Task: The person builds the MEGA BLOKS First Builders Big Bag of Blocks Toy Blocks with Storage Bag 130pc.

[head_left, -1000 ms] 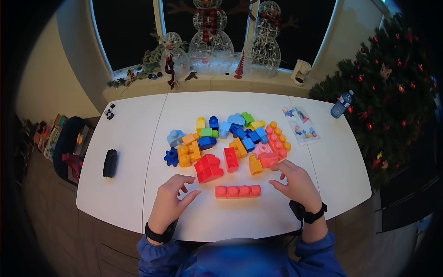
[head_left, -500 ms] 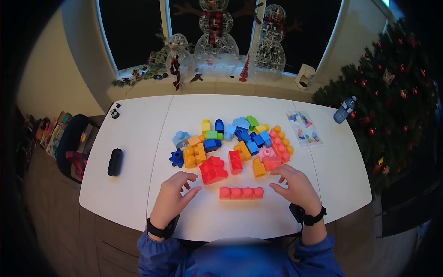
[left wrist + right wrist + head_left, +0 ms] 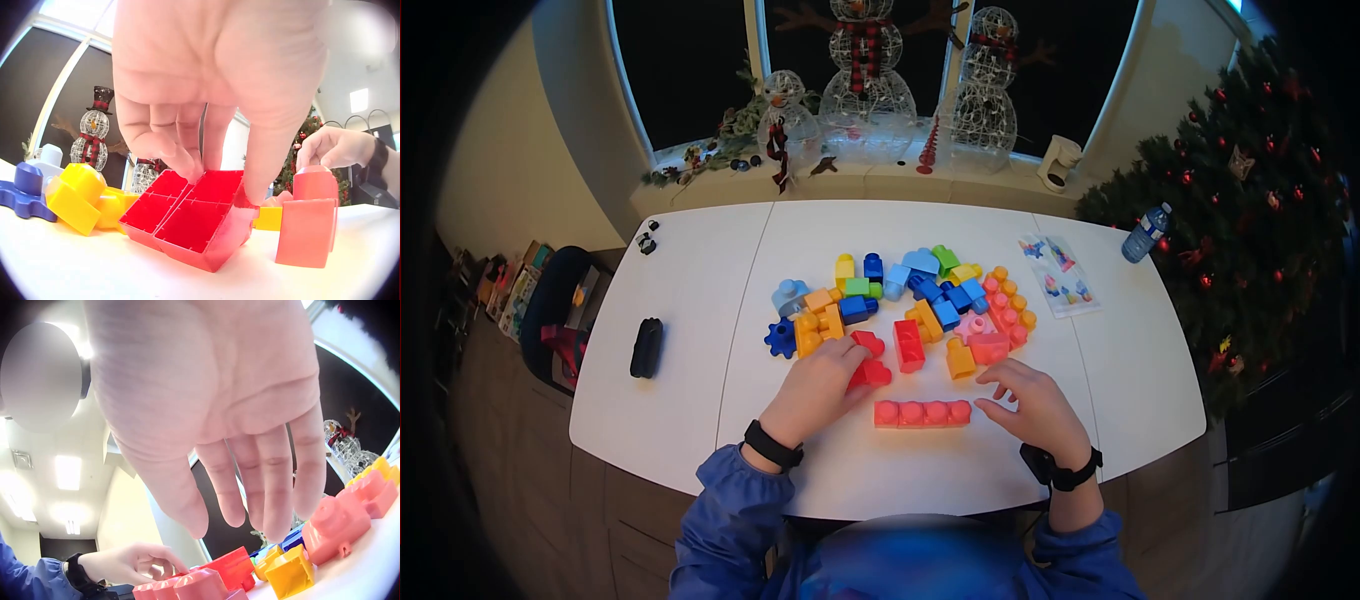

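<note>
In the head view, my left hand reaches over a hollow red building block and covers part of it. The left wrist view has the red block's open underside facing the camera, with fingers at its far edge and the thumb along its right side. My right hand hovers with relaxed fingers near an orange block, holding nothing. Between the hands lies a coral block with a row of studs. Another red block stands just behind it.
Behind the hands spreads a pile of blue, yellow, green, orange and pink blocks. A picture sheet and a water bottle are at the back right. On the left lies a black case on the white table.
My left hand has moved forward and right onto the red block and now grips it. The right hand stays nearly where it was, and the blocks lie about as before.
</note>
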Demonstrator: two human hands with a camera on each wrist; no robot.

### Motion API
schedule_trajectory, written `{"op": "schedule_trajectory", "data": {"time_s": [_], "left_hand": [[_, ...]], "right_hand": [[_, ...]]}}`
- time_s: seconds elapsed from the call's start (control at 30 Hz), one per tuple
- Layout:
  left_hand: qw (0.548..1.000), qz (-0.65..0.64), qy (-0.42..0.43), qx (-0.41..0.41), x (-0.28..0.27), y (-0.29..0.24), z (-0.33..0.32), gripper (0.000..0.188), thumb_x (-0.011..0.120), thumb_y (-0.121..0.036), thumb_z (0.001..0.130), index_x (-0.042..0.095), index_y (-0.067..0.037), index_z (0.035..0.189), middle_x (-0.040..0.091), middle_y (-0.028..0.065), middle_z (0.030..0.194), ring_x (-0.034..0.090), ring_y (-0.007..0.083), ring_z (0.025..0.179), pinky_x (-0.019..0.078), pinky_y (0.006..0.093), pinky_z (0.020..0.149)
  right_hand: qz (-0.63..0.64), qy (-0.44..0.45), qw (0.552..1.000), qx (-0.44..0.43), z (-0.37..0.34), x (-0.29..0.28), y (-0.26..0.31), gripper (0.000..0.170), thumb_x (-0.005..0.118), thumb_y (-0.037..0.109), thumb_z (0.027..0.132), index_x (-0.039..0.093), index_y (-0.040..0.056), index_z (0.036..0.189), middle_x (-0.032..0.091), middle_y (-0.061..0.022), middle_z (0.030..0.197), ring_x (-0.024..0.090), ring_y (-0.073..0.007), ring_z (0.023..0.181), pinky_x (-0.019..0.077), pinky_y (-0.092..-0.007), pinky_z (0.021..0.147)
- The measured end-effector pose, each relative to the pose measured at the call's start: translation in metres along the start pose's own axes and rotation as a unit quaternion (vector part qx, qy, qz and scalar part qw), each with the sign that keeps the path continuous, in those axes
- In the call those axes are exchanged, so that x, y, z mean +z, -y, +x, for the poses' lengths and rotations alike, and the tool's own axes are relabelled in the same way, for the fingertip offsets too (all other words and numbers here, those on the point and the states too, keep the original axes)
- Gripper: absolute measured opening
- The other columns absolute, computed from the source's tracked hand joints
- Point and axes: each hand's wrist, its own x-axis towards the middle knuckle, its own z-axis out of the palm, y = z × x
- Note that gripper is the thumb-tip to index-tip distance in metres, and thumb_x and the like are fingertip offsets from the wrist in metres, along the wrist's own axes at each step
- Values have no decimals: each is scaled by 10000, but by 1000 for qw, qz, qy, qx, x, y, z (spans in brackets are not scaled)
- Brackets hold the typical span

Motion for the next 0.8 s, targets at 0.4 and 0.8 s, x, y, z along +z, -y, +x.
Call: {"op": "schedule_trajectory", "data": {"time_s": [0.4, 0.8], "left_hand": [[973, -227, -29, 31, -20, -41, -16, 409, 482, -59, 1063, 505, -46, 1471, 561, 202, 1272, 581, 354, 1172, 473, 372, 1032], [995, -59, -68, 46, -19, -51, -50, 473, 876, -168, 800, 672, -27, 1202, 705, 150, 1101, 698, 340, 970, 587, 378, 833]], "right_hand": [[33, -57, 980, -188, 23, 31, 53, 443, 825, 160, 860, 658, 63, 1259, 714, -129, 1077, 731, -251, 850, 591, -356, 740], [45, -92, 983, -154, 12, 45, 62, 291, 860, 216, 845, 706, 44, 1022, 705, -41, 755, 692, -179, 620, 529, -291, 551]]}}
